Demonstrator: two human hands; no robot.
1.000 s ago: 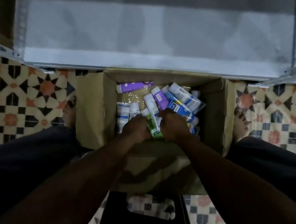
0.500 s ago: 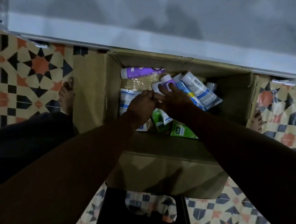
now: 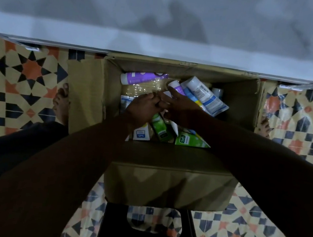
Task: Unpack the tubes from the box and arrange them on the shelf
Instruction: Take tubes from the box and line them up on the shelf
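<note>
Pressed knuckle to knuckle at the middle of the box (image 3: 85,96): left hand (image 3: 145,107) curled, right hand (image 3: 181,107) flatter, fingertips reaching onto a small purple tube (image 3: 176,86). Impossible to tell what, if anything, is held in either. Gather only a few tubes at once, caps all one way. Leave the green tube (image 3: 160,127) by the box's near wall and the long purple tube (image 3: 142,77) by its far wall for later. Lift straight up, clear of the flaps, toward the shelf (image 3: 158,48) just beyond the box.
</note>
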